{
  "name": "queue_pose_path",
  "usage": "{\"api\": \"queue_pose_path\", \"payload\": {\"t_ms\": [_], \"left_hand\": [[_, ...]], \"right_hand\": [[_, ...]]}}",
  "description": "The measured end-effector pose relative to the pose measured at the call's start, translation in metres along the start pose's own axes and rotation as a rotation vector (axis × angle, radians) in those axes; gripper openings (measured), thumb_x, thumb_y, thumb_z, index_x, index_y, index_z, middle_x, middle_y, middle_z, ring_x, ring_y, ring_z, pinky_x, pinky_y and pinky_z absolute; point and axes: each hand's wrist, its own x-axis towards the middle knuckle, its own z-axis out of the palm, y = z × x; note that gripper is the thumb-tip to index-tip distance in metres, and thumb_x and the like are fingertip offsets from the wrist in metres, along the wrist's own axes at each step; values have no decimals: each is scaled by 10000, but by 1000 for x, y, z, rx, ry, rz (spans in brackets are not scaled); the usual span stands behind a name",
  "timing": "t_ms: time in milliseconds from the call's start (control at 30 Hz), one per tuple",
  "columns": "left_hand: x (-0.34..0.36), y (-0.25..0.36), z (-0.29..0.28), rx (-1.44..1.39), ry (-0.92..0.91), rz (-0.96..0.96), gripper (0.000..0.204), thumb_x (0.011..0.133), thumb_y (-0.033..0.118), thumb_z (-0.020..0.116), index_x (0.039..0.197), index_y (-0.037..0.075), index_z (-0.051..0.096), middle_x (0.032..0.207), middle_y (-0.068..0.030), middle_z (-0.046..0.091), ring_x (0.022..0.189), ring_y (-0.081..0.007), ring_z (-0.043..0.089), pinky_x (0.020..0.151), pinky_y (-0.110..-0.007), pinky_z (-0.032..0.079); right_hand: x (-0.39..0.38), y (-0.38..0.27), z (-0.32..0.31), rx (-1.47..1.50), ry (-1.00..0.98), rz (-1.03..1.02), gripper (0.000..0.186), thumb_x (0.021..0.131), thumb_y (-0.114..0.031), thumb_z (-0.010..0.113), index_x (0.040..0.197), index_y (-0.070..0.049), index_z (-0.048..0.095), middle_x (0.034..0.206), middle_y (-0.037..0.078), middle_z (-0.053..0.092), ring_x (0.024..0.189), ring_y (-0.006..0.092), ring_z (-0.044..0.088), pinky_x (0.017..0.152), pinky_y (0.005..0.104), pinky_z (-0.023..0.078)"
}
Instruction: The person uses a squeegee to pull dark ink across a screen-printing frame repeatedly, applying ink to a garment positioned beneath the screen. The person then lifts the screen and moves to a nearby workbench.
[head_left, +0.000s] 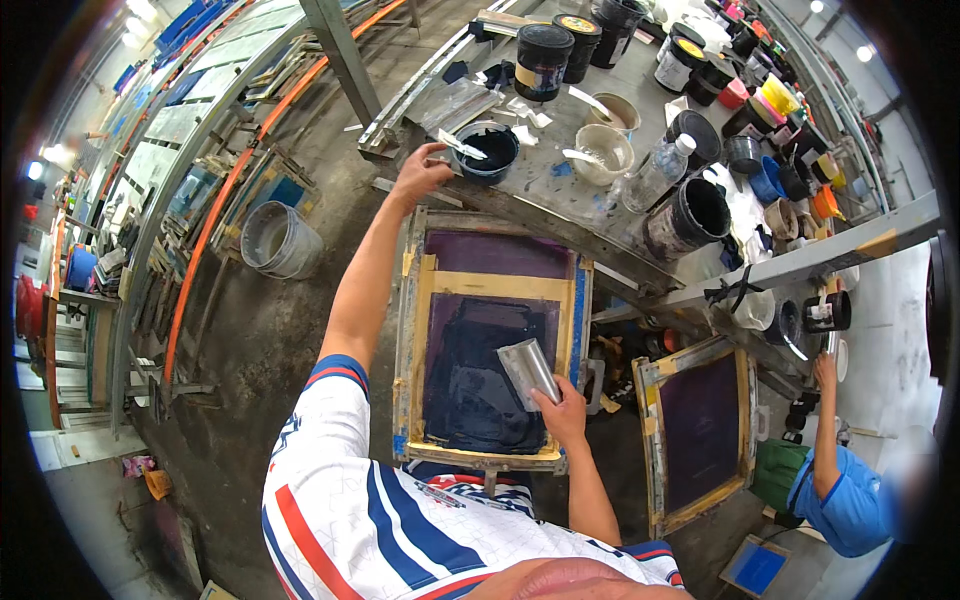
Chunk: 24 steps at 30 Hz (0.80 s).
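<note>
My left hand (422,174) reaches to the table's edge, its fingers curled in a pinch at a white-smeared spatula (466,147). The spatula slants over the rim of a small tub of dark ink (490,165). My right hand (562,412) grips a silvery metal scoop coater (523,366), held tilted above a framed printing screen (412,330). Dark wet ink (470,400) covers much of the screen's mesh, inside borders of yellowish tape. The screen stands upright or leans in front of me; which of these I cannot tell.
Ink tubs (541,62), white-handled bowls (603,155) and a clear bottle (660,176) crowd the table. A second screen (645,400) leans at right, with a person in blue (845,505) beyond. A grey bucket (280,240) stands on the floor at left, near racks (200,270).
</note>
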Motion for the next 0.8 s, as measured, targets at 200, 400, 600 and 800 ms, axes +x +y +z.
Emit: {"api": "queue_pose_path", "payload": {"t_ms": [200, 400, 600, 800], "left_hand": [[14, -9, 34, 675, 251, 158, 1290, 441, 702, 918, 1464, 80, 438, 1395, -184, 404, 1364, -345, 361, 1132, -512, 287], [18, -40, 59, 691, 432, 359, 1103, 487, 606, 960, 1316, -3, 561, 1203, -177, 627, 1163, -311, 592, 998, -457, 489], [-81, 32, 60, -248, 141, 353, 670, 651, 72, 939, 1235, 13, 615, 1100, -68, 710, 1019, -184, 676, 865, -331, 575], [-205, -1, -34, 136, 131, 492, 739, 684, 308, 952, 1269, 19, 607, 1227, -151, 685, 1090, -243, 681, 910, -368, 573]], "right_hand": [[0, 10, 8, 121, -3, 19, 433, 830, -262, 789, 1159, -11, 662, 923, 122, 710, 831, 189, 684, 745, 341, 526], [-2, 18, -7, 388, -150, 110, 352, 839, -67, 758, 1157, -33, 611, 981, 26, 664, 856, 115, 631, 745, 294, 531], [-13, -9, -36, -238, -48, -66, 225, 841, -96, 760, 1043, -64, 665, 781, 66, 636, 673, 153, 596, 620, 324, 455], [-20, -35, 14, -392, -137, -603, 249, 815, -76, 743, 1058, -104, 697, 925, 121, 710, 891, 342, 664, 760, 425, 501]]}}
